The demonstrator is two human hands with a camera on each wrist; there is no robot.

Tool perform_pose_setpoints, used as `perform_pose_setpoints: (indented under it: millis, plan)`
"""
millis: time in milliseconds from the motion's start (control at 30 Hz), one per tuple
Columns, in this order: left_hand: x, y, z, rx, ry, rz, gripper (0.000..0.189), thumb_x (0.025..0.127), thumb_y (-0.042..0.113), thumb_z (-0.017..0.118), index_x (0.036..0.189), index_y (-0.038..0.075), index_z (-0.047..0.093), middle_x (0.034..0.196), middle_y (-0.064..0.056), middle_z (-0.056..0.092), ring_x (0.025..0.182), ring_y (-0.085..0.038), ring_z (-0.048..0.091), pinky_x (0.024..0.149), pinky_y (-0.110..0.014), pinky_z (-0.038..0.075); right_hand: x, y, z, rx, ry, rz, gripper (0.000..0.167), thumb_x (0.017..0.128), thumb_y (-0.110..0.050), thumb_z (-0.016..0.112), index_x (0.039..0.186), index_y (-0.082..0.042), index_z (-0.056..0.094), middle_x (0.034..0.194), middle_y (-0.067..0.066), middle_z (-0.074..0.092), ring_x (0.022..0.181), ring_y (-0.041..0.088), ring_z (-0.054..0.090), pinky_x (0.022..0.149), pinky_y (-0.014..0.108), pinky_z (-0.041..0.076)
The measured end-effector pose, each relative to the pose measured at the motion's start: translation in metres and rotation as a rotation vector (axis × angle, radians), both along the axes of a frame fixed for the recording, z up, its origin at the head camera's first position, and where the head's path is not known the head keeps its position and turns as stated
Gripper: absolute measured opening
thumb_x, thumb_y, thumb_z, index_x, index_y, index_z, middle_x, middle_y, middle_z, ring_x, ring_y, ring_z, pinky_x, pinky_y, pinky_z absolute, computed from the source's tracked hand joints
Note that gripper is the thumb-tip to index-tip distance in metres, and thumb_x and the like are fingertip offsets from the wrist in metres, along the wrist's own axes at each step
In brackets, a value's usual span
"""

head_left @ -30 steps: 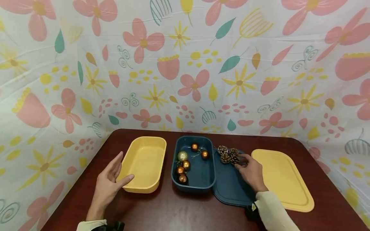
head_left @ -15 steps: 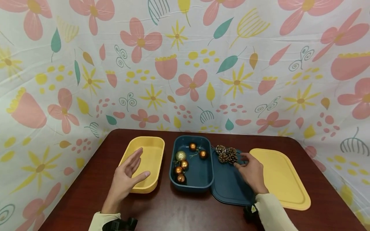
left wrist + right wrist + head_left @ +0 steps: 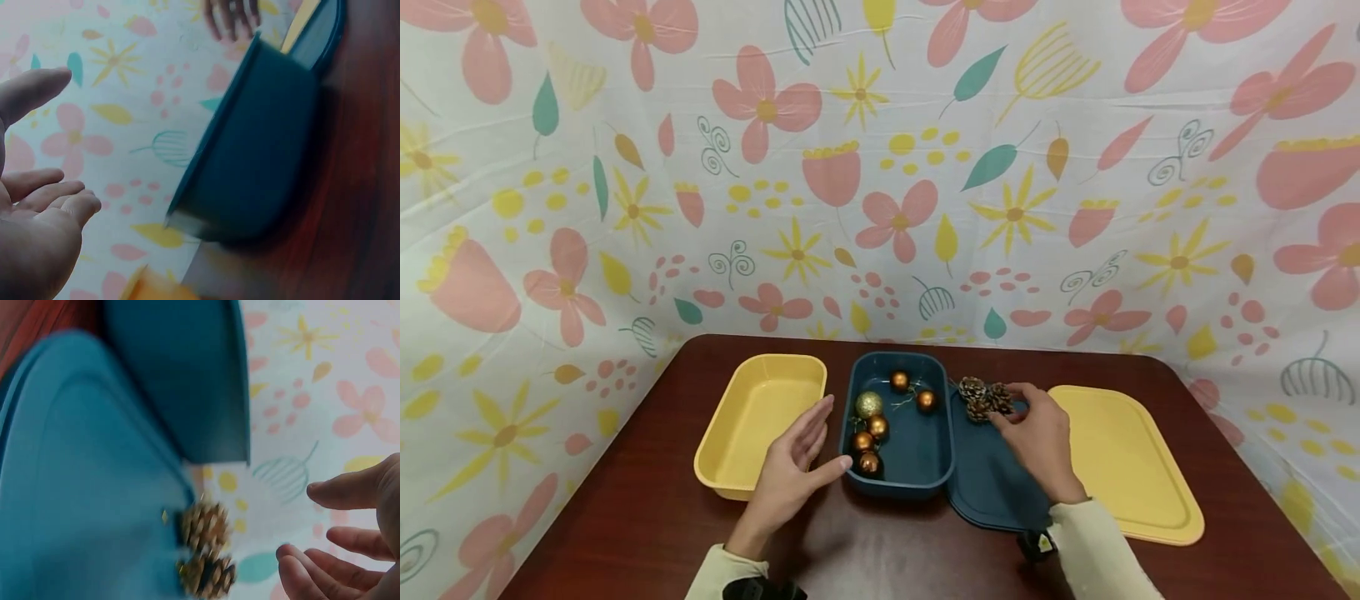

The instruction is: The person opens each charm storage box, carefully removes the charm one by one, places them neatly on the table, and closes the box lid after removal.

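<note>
My right hand [image 3: 1037,437] is over the dark blue lid [image 3: 988,492], its fingers slightly bent at the right side of a small cluster of pine cones [image 3: 977,408]. In the right wrist view, a gap shows between those fingertips and the pine cones [image 3: 205,528]. My left hand [image 3: 790,475] hovers with spread thumb and fingers between the yellow box and the dark blue box [image 3: 917,458]. Its thumb tip overlaps the blue box's near left corner. Inside that box lie several shiny copper balls [image 3: 878,427] and a glittery gold ball [image 3: 869,405].
The yellow box [image 3: 760,417] stands on the left of the brown table [image 3: 865,542]. A yellow lid [image 3: 1138,467] lies at the right, beside the blue lid. Behind the table hangs a flower-patterned cloth [image 3: 880,167].
My left hand has moved right, from the yellow box's left side to the gap by the blue box. My right hand has shifted slightly left, closer to the pine cones.
</note>
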State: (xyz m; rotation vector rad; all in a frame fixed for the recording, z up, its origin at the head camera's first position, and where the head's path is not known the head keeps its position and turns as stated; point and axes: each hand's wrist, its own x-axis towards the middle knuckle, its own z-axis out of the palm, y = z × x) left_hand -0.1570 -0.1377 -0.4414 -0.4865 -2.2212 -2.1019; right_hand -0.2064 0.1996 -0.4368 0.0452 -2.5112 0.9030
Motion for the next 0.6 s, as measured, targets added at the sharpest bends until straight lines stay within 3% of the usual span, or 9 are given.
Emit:
perform_pose_setpoints:
  millis: [233,433,600]
  plan:
    - [-0.004,0.021,-0.011,-0.081,-0.051,0.048,0.089,0.084,0.016,0.081,0.158,0.025,0.032,0.167,0.0,0.027,0.155,-0.027,0.023,0.121,-0.044,0.026,0.007,-0.029,0.013,-0.043,-0.019,0.173,0.038,0.083,-0.011,0.082,0.119,-0.006,0.069,0.108,0.016,0.072,0.079,0.023,0.071,0.062,0.029,0.057]
    - [-0.007,0.03,-0.021,-0.091,-0.056,0.076,0.094,0.082,0.017,0.083,0.159,0.023,0.03,0.169,-0.002,0.021,0.159,-0.026,0.011,0.125,-0.052,0.018,0.01,-0.059,0.018,-0.097,-0.101,0.334,0.037,0.084,-0.011,0.081,0.119,-0.011,0.069,0.113,0.012,0.072,0.082,0.017,0.072,0.068,0.025,0.058]
    - [-0.011,0.036,-0.028,-0.106,-0.072,0.109,0.096,0.079,0.019,0.085,0.159,0.018,0.031,0.169,-0.006,0.02,0.158,-0.03,0.015,0.125,-0.055,0.02,0.012,-0.079,0.017,-0.119,-0.158,0.41,0.037,0.083,-0.01,0.081,0.117,-0.013,0.069,0.111,0.009,0.071,0.082,0.016,0.071,0.068,0.023,0.057]
